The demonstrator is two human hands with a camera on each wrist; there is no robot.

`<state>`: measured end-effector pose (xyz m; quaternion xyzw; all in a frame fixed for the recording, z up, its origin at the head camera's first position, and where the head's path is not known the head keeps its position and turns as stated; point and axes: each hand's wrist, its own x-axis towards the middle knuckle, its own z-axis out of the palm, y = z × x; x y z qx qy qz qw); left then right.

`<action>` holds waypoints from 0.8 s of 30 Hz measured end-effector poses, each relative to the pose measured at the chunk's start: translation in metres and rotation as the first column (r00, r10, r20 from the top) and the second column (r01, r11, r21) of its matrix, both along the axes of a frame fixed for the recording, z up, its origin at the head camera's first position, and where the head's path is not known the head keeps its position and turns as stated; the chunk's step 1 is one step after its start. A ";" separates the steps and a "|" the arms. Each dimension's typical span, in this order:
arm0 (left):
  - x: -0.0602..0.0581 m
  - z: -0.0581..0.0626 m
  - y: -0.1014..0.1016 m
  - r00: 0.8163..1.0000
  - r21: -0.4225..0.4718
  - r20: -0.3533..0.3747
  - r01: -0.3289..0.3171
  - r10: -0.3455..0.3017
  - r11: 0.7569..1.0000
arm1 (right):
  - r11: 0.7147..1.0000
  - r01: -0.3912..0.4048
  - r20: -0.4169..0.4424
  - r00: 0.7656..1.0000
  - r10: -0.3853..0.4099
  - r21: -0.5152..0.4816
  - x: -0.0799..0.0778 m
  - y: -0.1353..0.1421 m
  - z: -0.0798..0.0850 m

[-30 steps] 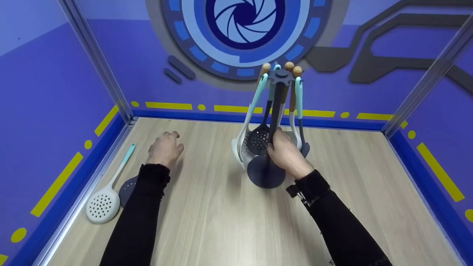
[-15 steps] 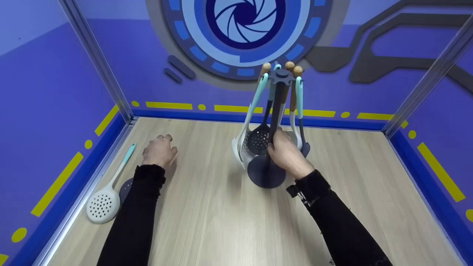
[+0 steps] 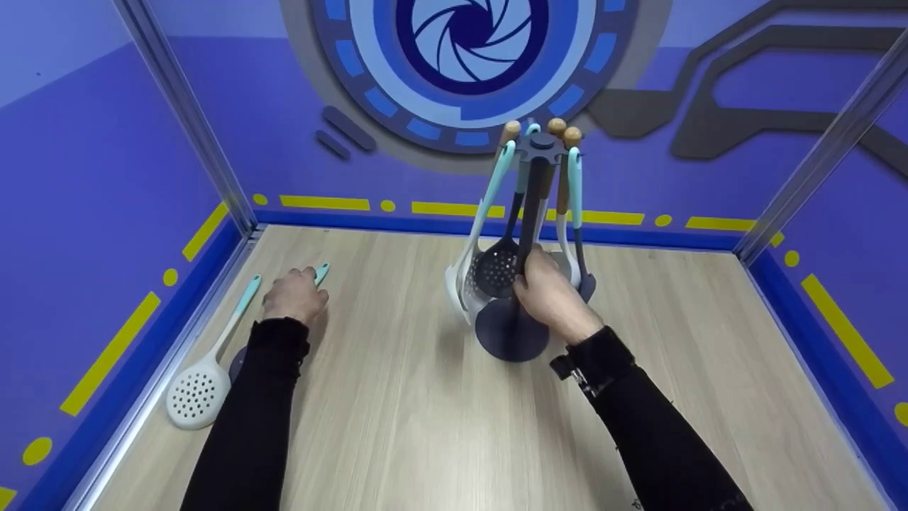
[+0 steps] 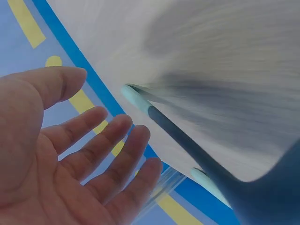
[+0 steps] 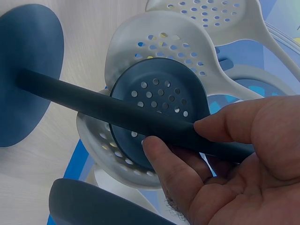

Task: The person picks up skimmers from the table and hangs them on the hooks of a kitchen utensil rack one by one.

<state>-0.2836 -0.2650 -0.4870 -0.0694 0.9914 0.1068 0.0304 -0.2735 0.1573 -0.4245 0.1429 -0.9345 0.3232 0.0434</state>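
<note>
My right hand (image 3: pixel 557 294) grips the dark pole (image 5: pixel 108 108) of a utensil stand, fingers and thumb curled round it above the round base (image 3: pixel 507 341). Around it hang several utensils, among them a dark skimmer (image 3: pixel 496 268) and white perforated ones (image 5: pixel 159 40), with mint or wooden handles. At the left, my left hand (image 3: pixel 292 297) hovers over another dark skimmer whose mint handle tip (image 3: pixel 322 273) shows beyond the fingers. In the left wrist view the fingers are loosely spread beside that handle (image 4: pixel 136 98), apart from it. The forearm hides most of this skimmer.
A white skimmer (image 3: pixel 198 394) with a mint handle lies at the left edge of the wooden table (image 3: pixel 411 426). Blue printed panels (image 3: pixel 390 170) wall the back and both sides, with metal posts (image 3: pixel 206 142) in the corners.
My left hand has moved left and slightly nearer, over the dark skimmer's handle, so the handle tip now shows beyond the fingers. The right hand and the stand have stayed put.
</note>
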 end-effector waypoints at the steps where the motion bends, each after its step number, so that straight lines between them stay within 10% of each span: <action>1: 0.001 0.000 -0.001 1.000 0.002 0.010 -0.005 0.005 1.000 | 1.000 0.000 0.003 1.000 0.000 0.000 0.000 0.000 0.000; 24: 0.012 -0.012 -0.013 0.995 0.025 0.095 -0.034 0.032 0.999 | 1.000 0.006 0.015 1.000 -0.006 0.011 -0.001 0.000 0.001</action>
